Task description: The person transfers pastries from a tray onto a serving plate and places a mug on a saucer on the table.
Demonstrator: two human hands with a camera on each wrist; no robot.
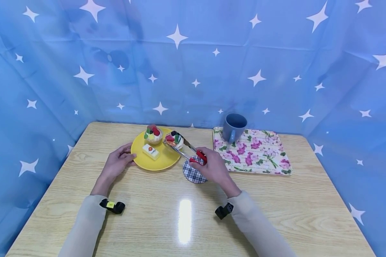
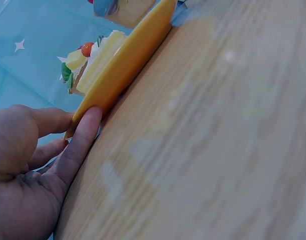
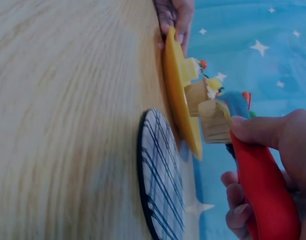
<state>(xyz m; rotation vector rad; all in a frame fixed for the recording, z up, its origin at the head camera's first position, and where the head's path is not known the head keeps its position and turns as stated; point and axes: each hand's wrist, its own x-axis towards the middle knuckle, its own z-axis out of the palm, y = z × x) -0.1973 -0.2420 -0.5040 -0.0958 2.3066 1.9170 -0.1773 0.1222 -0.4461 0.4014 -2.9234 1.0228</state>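
Observation:
My left hand (image 1: pixel 116 162) pinches the left rim of a yellow plate (image 1: pixel 162 162), thumb on one face and fingers on the other in the left wrist view. My right hand (image 1: pixel 215 166) grips red-handled metal tongs (image 3: pixel 265 192). Between the tongs' ends is a fruit-topped cupcake (image 1: pixel 176 141), over the plate's right part; whether it touches the plate I cannot tell. A second fruit-topped cupcake (image 1: pixel 153 138) sits at the back of the plate. In front of it lies a small pale rectangular cake (image 1: pixel 151 152) with an orange-red topping.
A round plaid coaster (image 1: pixel 193 174) lies on the wooden table (image 1: pixel 141 214), partly beneath my right hand. Farther right lies a floral tray (image 1: pixel 260 153) with a blue-grey mug (image 1: pixel 234 125) on its back left corner. A starry blue curtain (image 1: pixel 209 96) hangs behind the table.

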